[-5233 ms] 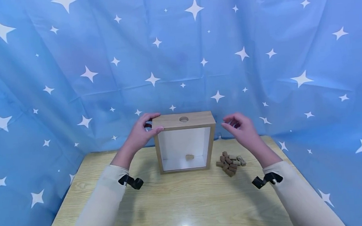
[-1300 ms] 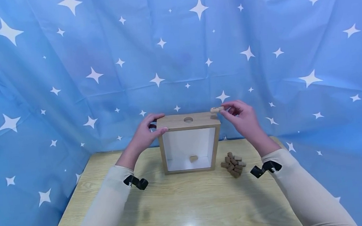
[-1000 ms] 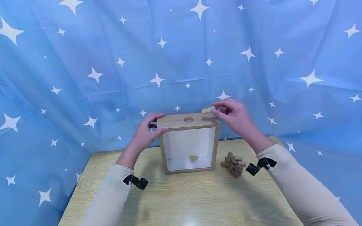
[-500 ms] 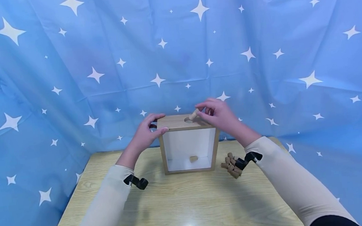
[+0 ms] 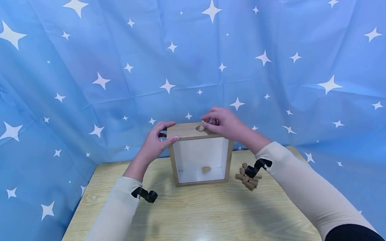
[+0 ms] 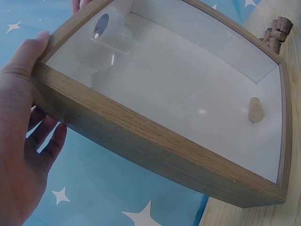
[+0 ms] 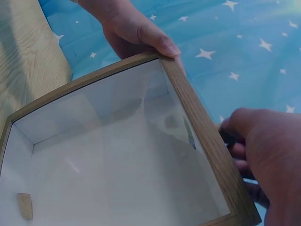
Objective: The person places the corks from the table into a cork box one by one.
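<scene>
Gripping the top left corner of the wooden box [image 5: 201, 154] with left hand [image 5: 153, 143]; pinching a cork [image 5: 200, 128] at the top hole with right hand [image 5: 226, 123] fingertips (one cork [image 5: 205, 170] already inside). Loose corks [image 5: 247, 177] piled at the box's 3 o'clock.

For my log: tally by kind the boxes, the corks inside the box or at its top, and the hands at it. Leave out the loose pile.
Square wooden box with a clear front: 1
Brown corks: 2, one lying on the box floor, one pinched by the right hand at the box top
Hands: 2, the left hand gripping the box's top corner
Total: 5
</scene>
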### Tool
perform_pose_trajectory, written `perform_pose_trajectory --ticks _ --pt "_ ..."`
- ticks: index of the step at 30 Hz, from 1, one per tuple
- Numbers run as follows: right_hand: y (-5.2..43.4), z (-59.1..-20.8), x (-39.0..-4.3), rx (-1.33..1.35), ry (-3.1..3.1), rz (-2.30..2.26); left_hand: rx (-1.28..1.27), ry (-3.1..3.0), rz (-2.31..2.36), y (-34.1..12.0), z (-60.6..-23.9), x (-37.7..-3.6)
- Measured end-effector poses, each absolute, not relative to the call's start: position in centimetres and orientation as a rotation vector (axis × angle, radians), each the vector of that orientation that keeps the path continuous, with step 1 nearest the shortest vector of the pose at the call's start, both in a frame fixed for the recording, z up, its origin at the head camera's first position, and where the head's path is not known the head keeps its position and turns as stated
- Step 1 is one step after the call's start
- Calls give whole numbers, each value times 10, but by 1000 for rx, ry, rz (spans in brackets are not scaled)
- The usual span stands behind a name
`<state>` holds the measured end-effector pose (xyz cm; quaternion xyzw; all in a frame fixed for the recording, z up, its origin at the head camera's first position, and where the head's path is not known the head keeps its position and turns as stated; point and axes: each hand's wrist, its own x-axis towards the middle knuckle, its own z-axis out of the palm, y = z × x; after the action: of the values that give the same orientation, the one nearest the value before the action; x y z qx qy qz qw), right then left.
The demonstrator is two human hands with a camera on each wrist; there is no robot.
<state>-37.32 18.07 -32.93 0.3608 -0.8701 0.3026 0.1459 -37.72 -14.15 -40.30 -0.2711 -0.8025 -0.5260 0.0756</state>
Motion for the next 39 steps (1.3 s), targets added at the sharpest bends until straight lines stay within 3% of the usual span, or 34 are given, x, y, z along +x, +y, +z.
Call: perform_pose_trajectory --ticks 9,15,24,39 --pt "184 -331 -372 1038 -2529 885 -811 -2412 -1561 -141 -403 -376" --pt "203 -341 -362 890 -2421 1034 -801 -2417 -1555 -141 -404 -376" --pt "260 -387 -354 611 -2080 1249 -782 -2428 -1555 -141 -407 -376" --pt "321 -466 -328 460 -2417 1167 -796 -2418 -1557 -142 -405 -378"
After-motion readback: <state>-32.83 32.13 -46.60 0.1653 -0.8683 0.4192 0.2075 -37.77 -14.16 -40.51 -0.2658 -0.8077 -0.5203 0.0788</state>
